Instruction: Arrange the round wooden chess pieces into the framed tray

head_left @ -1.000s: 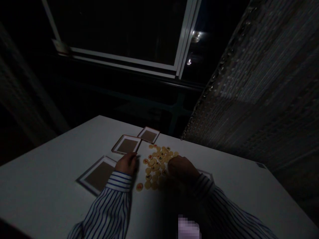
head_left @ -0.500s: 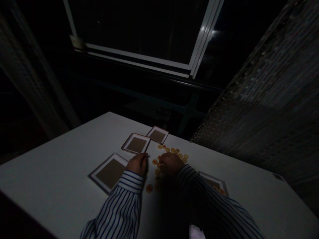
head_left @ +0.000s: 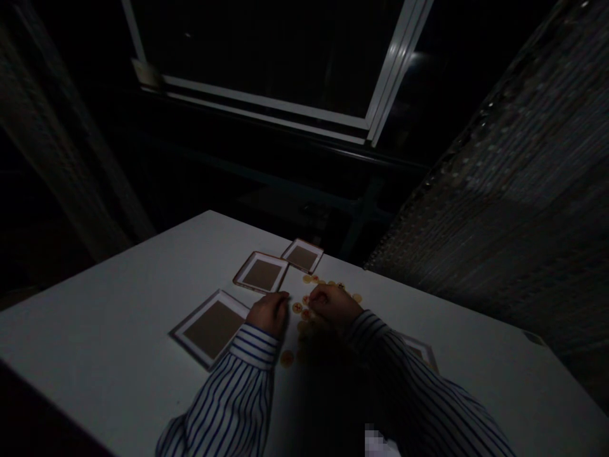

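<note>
Round yellowish Chinese chess pieces (head_left: pixel 297 308), some with red or black markings, lie scattered on the white table (head_left: pixel 143 279). Over the group, my right hand (head_left: pixel 337 306) is closed, thumb and fingers curled together; whatever may be in it is hidden. My left hand (head_left: pixel 267 313) rests to the left of the pieces, its fingers curled in with the inside out of sight. Beside it, partly covered by hand and cuff, is a large square tray (head_left: pixel 183 339) with a brown middle. One piece (head_left: pixel 287 358) lies apart, nearer to me.
Two smaller square trays, a middle one (head_left: pixel 236 277) and a far one (head_left: pixel 320 259), sit towards the back edge. Another tray (head_left: pixel 432 358) is partly hidden behind my right sleeve. A sequined curtain (head_left: pixel 504 209) hangs along the right side. The room is dim.
My right hand has shifted slightly right and up, with its fingers curled more tightly, uncovering pieces near its fingertips. My left hand has moved slightly right. The view has shifted a little.
</note>
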A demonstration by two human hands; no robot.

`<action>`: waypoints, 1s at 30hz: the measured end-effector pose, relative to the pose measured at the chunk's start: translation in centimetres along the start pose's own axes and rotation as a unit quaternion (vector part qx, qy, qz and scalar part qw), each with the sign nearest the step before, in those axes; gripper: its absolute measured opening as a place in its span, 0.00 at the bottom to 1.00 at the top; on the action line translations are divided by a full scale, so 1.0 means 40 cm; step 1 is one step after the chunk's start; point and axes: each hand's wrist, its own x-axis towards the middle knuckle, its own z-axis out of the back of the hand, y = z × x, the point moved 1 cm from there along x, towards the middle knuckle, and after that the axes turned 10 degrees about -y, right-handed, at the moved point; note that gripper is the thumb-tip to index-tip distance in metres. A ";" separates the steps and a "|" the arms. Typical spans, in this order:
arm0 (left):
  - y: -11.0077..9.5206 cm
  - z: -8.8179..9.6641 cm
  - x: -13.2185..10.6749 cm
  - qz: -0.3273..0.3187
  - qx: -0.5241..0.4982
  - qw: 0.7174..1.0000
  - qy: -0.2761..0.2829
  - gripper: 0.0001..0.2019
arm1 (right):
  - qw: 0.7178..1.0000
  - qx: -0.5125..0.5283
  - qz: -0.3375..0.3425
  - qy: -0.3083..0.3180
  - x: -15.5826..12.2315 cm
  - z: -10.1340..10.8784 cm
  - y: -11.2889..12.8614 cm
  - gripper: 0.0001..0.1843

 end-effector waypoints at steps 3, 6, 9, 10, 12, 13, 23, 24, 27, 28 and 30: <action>-0.012 -0.004 -0.002 -0.012 -0.025 1.000 -0.002 0.12 | 0.988 0.147 -0.046 0.008 0.006 -0.002 -0.013 0.11; -0.032 -0.006 -0.006 -0.009 -0.056 0.998 -0.026 0.12 | 0.964 0.257 -0.071 0.025 0.008 0.001 -0.008 0.12; -0.052 -0.007 -0.008 -0.007 -0.081 0.995 -0.050 0.11 | 0.944 0.316 -0.091 0.041 0.004 0.005 0.007 0.12; -0.058 -0.007 -0.008 -0.007 -0.085 0.995 -0.052 0.11 | 0.939 0.327 -0.097 0.047 0.003 0.006 0.012 0.13; -0.067 -0.004 -0.007 -0.007 -0.090 0.995 -0.052 0.12 | 0.930 0.347 -0.109 0.057 0.001 0.005 0.020 0.14; -0.070 -0.002 -0.006 -0.007 -0.092 0.994 -0.052 0.12 | 0.926 0.355 -0.114 0.061 0.000 0.004 0.023 0.14; -0.082 0.014 -0.002 -0.017 -0.120 0.991 -0.051 0.11 | 0.927 0.350 -0.107 0.078 -0.001 -0.001 0.037 0.12; -0.082 0.014 -0.002 -0.018 -0.122 0.991 -0.052 0.11 | 0.928 0.350 -0.104 0.076 -0.001 -0.003 0.036 0.12; -0.081 0.012 -0.002 -0.018 -0.128 0.990 -0.051 0.11 | 0.929 0.351 -0.095 0.071 0.002 -0.008 0.031 0.11; -0.082 0.012 -0.001 -0.018 -0.129 0.990 -0.051 0.11 | 0.928 0.352 -0.095 0.071 0.003 -0.010 0.030 0.11; -0.083 0.012 -0.001 -0.020 -0.130 0.990 -0.054 0.10 | 0.926 0.359 -0.098 0.071 0.004 -0.013 0.030 0.11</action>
